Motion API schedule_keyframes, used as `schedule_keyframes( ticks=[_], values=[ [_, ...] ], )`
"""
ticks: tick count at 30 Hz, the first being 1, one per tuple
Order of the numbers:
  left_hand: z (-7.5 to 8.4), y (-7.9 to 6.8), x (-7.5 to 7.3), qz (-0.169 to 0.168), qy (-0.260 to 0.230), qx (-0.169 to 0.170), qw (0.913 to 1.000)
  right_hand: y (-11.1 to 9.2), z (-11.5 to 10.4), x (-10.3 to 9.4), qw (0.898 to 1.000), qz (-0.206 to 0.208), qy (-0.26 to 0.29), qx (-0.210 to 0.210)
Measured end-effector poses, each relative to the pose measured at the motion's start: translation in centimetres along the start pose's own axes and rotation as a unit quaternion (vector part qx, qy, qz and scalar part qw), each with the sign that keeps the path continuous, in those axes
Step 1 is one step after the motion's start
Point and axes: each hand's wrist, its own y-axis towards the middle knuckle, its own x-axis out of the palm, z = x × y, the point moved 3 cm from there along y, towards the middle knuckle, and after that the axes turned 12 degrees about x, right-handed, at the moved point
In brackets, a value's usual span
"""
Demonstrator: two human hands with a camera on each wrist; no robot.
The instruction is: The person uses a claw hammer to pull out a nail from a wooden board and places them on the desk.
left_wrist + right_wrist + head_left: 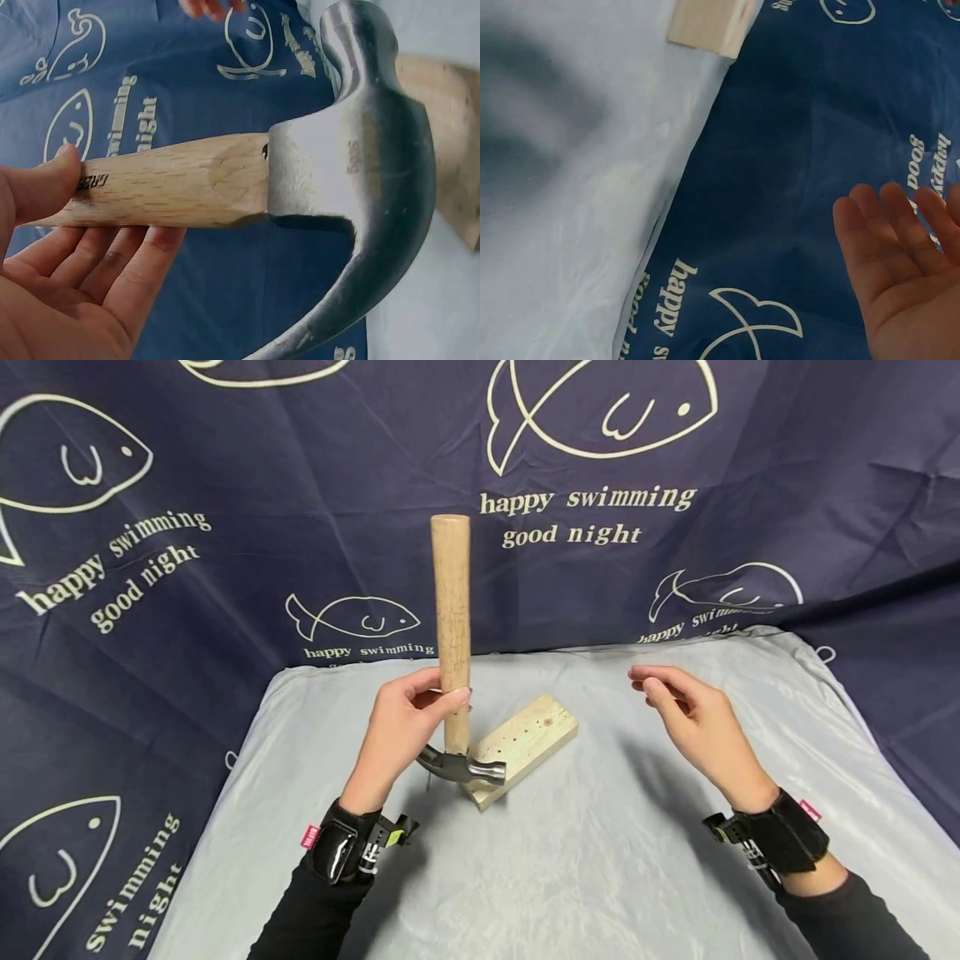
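Note:
My left hand (401,727) pinches a claw hammer (453,610) by the lower part of its wooden handle, between thumb and fingers. The handle points up and the steel head hangs down, its claw toward the left. In the left wrist view, the hammer head (352,165) fills the right side, and my left fingers (112,277) lie under the handle. Behind the hammer head lies a wooden block (528,735) with a row of dark spots on its top. My right hand (693,714) hovers right of the block, holding nothing, its fingers loosely bent.
A pale grey cloth (525,877) covers the table. A dark blue curtain (570,585) with white fish prints hangs behind and at the sides. Close to the hammer's claw is a thin dark sliver (428,782), too small to identify.

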Motion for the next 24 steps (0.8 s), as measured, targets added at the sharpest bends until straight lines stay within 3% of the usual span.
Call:
schedule_keyframes(
  ticks=[8, 15, 24],
  values=[
    [-1.4, -0.8, -2.5, 0.003, -0.006, -0.056, 0.9984, 0.0, 1.9, -0.1, 0.999, 0.011, -0.052, -0.001],
    [-3.2, -2.1, -4.5, 0.009, 0.011, -0.121, 0.9926, -0.5, 4.3, -0.4, 0.996, -0.009, -0.082, 0.038],
    [-5.4, -4.1, -5.4, 0.005, -0.003, -0.183, 0.9832, -0.7, 5.8, -0.1, 0.989, -0.047, -0.122, 0.073]
  ],
)
